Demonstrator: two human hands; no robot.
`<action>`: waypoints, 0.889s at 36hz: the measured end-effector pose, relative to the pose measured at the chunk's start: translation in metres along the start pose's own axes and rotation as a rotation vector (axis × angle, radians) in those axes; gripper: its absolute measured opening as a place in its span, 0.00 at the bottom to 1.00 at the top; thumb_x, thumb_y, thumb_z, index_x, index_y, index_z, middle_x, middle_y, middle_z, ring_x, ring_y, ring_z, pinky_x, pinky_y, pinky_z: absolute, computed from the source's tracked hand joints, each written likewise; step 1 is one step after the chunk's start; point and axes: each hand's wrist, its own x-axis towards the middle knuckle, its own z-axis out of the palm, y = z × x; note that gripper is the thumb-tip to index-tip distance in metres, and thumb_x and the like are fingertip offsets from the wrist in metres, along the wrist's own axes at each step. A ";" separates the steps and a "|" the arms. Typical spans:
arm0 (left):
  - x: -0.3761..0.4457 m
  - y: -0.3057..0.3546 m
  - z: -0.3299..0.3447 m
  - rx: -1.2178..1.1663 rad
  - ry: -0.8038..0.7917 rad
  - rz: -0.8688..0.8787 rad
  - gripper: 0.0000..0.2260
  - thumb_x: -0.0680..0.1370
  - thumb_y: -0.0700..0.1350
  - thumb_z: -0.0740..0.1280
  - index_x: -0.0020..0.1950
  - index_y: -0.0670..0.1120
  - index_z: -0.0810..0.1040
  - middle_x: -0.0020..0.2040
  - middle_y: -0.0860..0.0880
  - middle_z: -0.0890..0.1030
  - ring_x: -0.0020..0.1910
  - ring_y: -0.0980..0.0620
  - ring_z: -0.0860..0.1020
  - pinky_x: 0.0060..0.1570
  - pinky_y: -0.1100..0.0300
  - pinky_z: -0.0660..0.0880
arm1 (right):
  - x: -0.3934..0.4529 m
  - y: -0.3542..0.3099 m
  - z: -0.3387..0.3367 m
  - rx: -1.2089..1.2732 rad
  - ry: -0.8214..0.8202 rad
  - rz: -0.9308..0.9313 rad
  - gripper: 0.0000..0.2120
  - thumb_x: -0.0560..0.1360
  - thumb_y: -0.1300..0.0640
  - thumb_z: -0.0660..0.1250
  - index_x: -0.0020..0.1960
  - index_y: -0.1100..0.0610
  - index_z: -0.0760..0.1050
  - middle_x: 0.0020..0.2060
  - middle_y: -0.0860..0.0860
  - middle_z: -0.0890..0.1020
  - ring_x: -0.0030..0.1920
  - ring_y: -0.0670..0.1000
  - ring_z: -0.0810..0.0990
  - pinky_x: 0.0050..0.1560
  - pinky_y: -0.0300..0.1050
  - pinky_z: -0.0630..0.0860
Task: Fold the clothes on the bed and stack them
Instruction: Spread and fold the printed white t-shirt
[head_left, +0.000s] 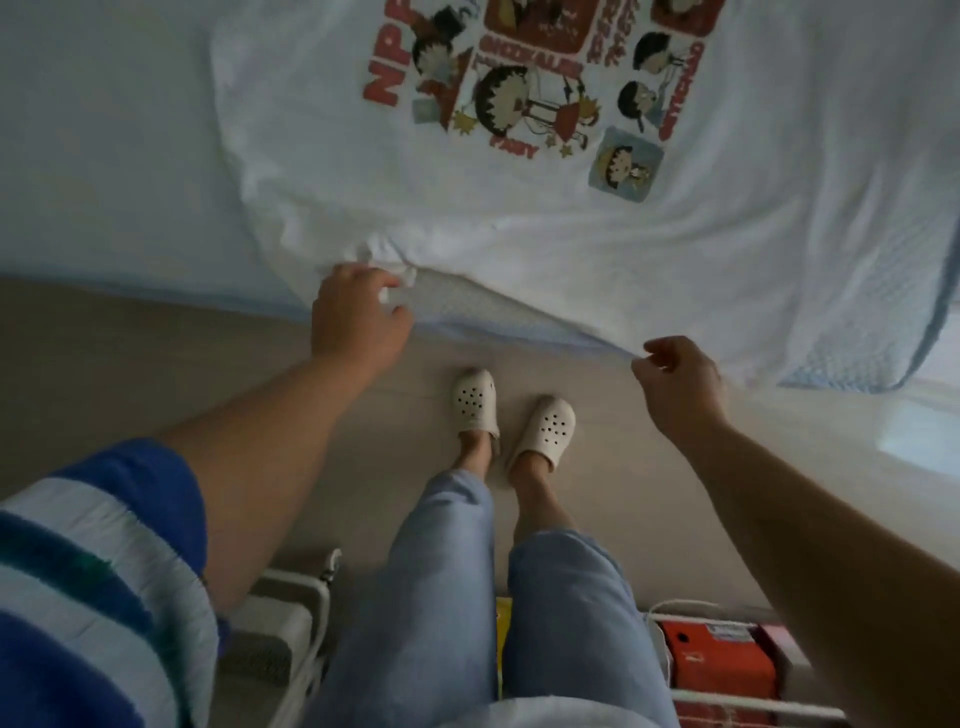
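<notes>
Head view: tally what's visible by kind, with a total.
White printed T-shirt, hem gripped by left hand and right hand: 1
Bed: 1
White clogs: 2
Orange box: 1
Total: 5

A beige floor (156, 364) runs beside the bed (104, 156), which has pale blue bedding. A white wire rack (727, 701) stands behind, in dim light.
</notes>
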 end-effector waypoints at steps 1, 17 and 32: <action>0.000 -0.006 -0.006 -0.051 0.039 -0.072 0.14 0.71 0.41 0.68 0.57 0.42 0.79 0.57 0.38 0.77 0.58 0.39 0.73 0.57 0.53 0.69 | -0.002 -0.014 0.008 -0.001 -0.047 -0.021 0.09 0.74 0.55 0.65 0.55 0.51 0.75 0.44 0.47 0.77 0.44 0.49 0.74 0.45 0.42 0.67; 0.058 -0.124 -0.008 -1.322 -0.076 -0.668 0.04 0.74 0.41 0.67 0.40 0.46 0.77 0.37 0.50 0.81 0.37 0.54 0.80 0.40 0.60 0.76 | -0.001 -0.164 0.182 0.398 -0.361 0.084 0.05 0.73 0.62 0.69 0.47 0.57 0.74 0.39 0.54 0.76 0.40 0.51 0.75 0.42 0.47 0.72; 0.073 -0.132 -0.043 -1.430 0.033 -0.565 0.06 0.65 0.49 0.67 0.34 0.47 0.76 0.39 0.46 0.78 0.43 0.48 0.77 0.46 0.51 0.73 | -0.029 -0.177 0.202 0.891 -0.034 0.284 0.11 0.73 0.63 0.65 0.33 0.57 0.78 0.32 0.52 0.78 0.40 0.53 0.77 0.40 0.45 0.75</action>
